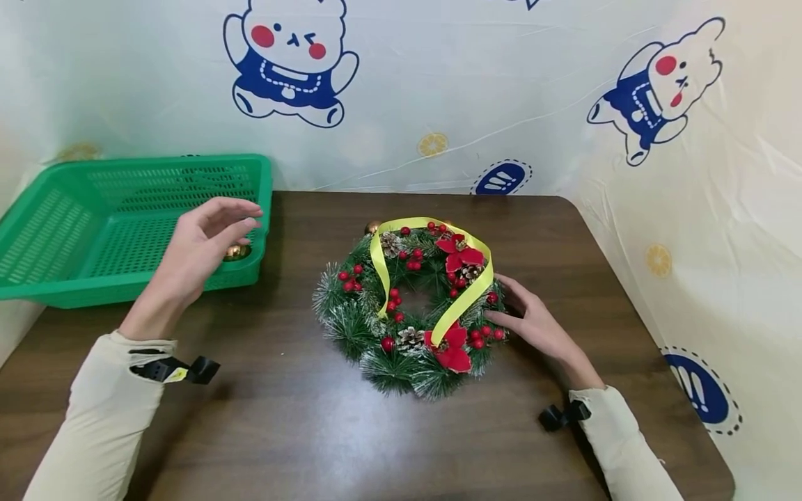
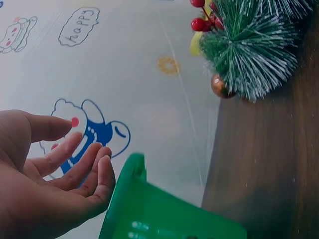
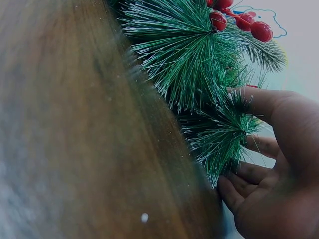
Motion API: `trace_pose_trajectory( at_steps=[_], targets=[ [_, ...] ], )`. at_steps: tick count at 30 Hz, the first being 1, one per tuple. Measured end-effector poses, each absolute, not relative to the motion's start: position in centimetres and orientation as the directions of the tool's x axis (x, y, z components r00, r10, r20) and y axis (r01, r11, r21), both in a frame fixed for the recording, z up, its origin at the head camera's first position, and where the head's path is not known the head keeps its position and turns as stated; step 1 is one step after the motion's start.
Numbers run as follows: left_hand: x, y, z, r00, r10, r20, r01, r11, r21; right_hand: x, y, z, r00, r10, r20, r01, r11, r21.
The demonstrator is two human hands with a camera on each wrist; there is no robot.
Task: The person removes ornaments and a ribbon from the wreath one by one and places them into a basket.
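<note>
A green Christmas wreath [image 1: 351, 327] lies on the table, dressed with red berries, red flowers, pinecones and a looped yellow ribbon [image 1: 466, 300]. My right hand [image 1: 535, 321] holds its right edge, thumb on the near side and fingers at the outer sprigs. In the right wrist view that hand [image 3: 284, 154] has the needles between thumb and fingers. My left hand [image 1: 203, 240] hovers at the right end of the green basket [image 1: 134, 287], fingers loosely bent around nothing. Just below it, a shiny gold ball [image 1: 237, 253] sits in the basket's corner.
The brown wooden table [image 1: 301, 431] has a rounded back right corner. A white printed sheet [image 1: 401, 83] hangs behind it and along the right side. At the wreath's back left edge shows a copper-coloured ball [image 1: 372, 227].
</note>
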State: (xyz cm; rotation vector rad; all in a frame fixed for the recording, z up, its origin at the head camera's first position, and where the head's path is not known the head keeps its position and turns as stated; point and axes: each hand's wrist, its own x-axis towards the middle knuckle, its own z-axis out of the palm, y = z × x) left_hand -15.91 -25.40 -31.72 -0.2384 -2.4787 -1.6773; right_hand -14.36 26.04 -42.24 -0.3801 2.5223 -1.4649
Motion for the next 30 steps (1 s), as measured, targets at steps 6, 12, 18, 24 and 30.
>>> trace_pose_trajectory(
  at_steps=[6, 12, 18, 24, 30],
  targets=[
    [-16.6, -23.7, -31.4, -0.969, 0.095, 0.228, 0.247, 0.344, 0.906, -14.6, 26.0, -42.3, -0.945, -0.324, -0.035, -0.129, 0.471, -0.873],
    [-17.5, -21.8, -31.4, -0.962, 0.130, 0.239, 0.268, 0.313, 0.911, -14.5, 26.1, -42.4, -0.944, -0.328, -0.044, -0.121, 0.466, -0.876],
    [-18.8, -20.2, -31.5, -0.954, 0.166, 0.249, 0.288, 0.280, 0.916, -14.5, 26.2, -42.6, -0.944, -0.326, -0.044, -0.118, 0.461, -0.879],
    [-19.9, -19.0, -31.6, -0.948, 0.185, 0.258, 0.296, 0.225, 0.928, -14.6, 26.3, -42.7, -0.944, -0.327, -0.032, -0.129, 0.458, -0.880],
    [-21.1, -18.1, -32.1, -0.948, 0.188, 0.256, 0.293, 0.206, 0.933, -14.6, 26.2, -42.7, -0.944, -0.327, -0.038, -0.123, 0.459, -0.880]
  ],
)
